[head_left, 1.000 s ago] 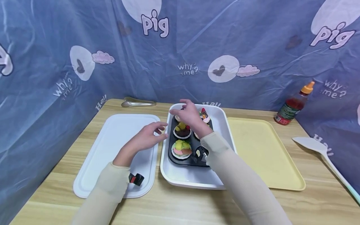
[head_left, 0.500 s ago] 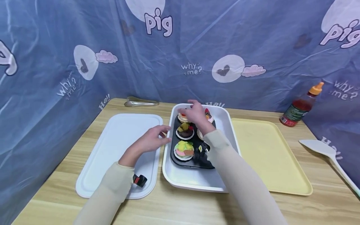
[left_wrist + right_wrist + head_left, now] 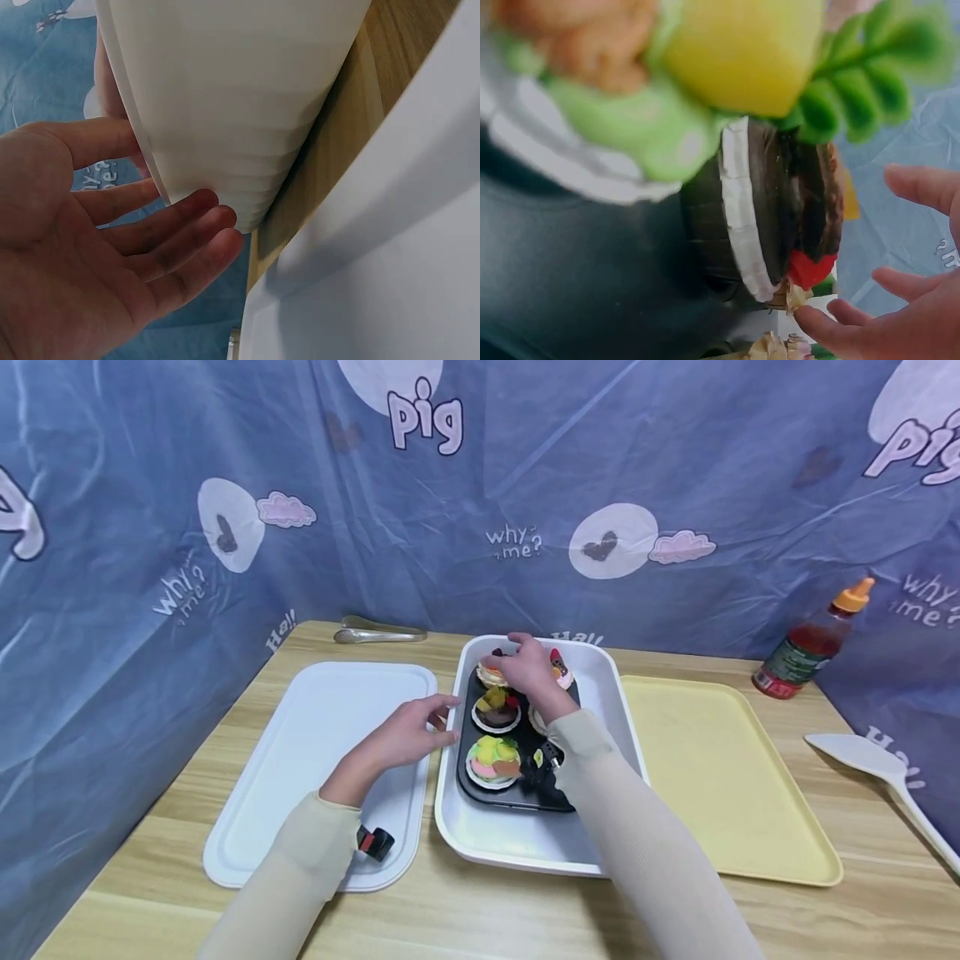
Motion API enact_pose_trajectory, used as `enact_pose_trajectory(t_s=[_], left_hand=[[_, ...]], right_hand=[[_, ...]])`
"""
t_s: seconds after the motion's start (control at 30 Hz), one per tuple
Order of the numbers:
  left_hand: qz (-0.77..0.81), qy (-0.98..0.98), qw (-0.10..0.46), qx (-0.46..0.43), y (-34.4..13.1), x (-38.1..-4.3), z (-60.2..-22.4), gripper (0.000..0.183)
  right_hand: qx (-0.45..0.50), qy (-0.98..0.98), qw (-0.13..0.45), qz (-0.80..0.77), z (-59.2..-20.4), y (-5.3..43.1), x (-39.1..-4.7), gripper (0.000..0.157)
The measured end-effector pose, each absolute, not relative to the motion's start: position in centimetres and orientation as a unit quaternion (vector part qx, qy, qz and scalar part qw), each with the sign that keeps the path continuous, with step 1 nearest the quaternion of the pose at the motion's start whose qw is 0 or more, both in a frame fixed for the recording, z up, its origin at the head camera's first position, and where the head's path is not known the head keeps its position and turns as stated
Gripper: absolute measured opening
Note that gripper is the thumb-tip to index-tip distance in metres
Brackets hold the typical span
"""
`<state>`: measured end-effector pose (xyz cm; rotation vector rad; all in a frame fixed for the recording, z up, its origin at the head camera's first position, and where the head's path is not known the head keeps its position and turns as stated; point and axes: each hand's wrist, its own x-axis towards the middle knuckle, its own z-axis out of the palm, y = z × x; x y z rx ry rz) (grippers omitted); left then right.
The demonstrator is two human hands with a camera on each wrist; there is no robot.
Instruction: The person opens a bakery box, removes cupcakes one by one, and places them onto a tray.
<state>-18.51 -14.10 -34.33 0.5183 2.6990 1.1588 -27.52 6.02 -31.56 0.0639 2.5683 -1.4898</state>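
In the head view several decorated cupcakes, among them a chocolate one point(image 3: 497, 714), a near-left one with yellow and pink topping point(image 3: 492, 762) and a far-left one point(image 3: 491, 675), sit in a black muffin pan point(image 3: 517, 797). The pan lies in a white bin point(image 3: 525, 853). My right hand point(image 3: 531, 670) hovers over the pan's far end beside the far-left cupcake, fingers loosely apart and nothing visibly gripped. My left hand point(image 3: 408, 731) is at the bin's left rim, its relaxed fingers against or very near the outer wall point(image 3: 225, 82).
A white tray point(image 3: 300, 760) lies to the left and a yellow tray point(image 3: 720, 768) to the right. Metal tongs point(image 3: 380, 633) are at the back left. A sauce bottle point(image 3: 806, 652) stands at the back right, with a white spoon point(image 3: 862, 752) in front of it.
My right hand has shifted slightly right over the pan, baring more of the far-left cupcake. My left hand stays at the bin's rim. The head view has moved a little.
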Motion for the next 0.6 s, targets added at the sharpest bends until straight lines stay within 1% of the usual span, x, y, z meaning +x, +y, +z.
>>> enact_pose_trajectory(t_s=[0.37,0.6], left_hand=[[0.396,0.900,0.081,0.164,-14.1,-18.6,-34.5,0.053],[0.393,0.902,0.085,0.157,-14.2,-18.7,-34.6,0.053]], right_hand=[[-0.003,0.896,0.060,-0.440,-32.6,6.0,-27.8,0.075],[-0.008,0.911,0.068,-0.408,-33.2,5.9,-28.1,0.076]])
